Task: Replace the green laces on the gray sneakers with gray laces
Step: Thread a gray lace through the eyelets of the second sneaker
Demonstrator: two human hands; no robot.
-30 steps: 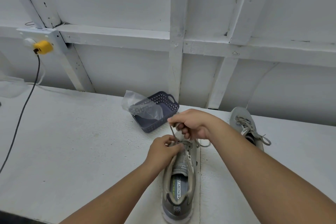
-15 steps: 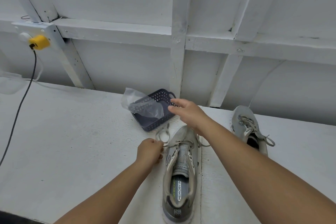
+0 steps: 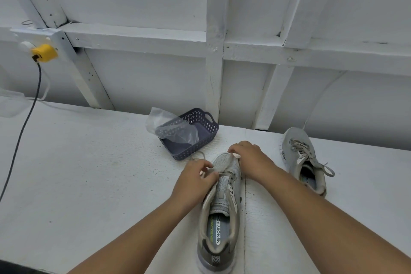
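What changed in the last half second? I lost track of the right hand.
The right hand came back from reaching toward the basket and now pinches the lace at the near sneaker's toe. The left hand still holds the lace. The far sneaker is unmoved.

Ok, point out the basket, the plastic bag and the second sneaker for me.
basket (image 3: 205,138), head view, on its perforated right side wall.
plastic bag (image 3: 164,121), head view, on the clear upper part sticking out over the basket's left rim.
second sneaker (image 3: 297,138), head view, on its gray toe.
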